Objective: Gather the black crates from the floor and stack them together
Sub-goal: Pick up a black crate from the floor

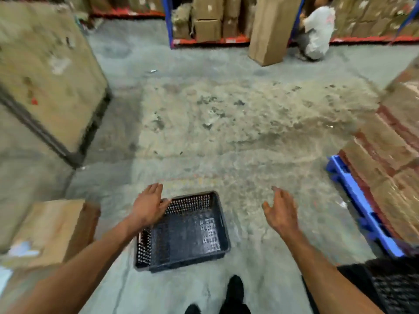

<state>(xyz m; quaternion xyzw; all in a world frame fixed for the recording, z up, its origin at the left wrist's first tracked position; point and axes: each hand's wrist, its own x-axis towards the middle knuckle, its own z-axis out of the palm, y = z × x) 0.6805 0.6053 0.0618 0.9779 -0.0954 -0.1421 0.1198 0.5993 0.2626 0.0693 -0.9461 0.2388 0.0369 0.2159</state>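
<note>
A black perforated plastic crate [188, 232] lies upright and empty on the concrete floor just ahead of my feet. My left hand [148, 206] hovers over its far left corner with flat, spread fingers; whether it touches the rim I cannot tell. My right hand [281, 211] is in the air to the right of the crate, apart from it, fingers spread and holding nothing. Another black crate [394, 288] shows partly at the bottom right corner, behind my right forearm.
A cardboard box [52, 230] sits on the floor at left, with a large carton stack [45, 71] behind it. Boxes on a blue pallet [360, 207] stand at right. A person [317, 30] crouches by a tall box [272, 30] and shelving [204, 21] far ahead.
</note>
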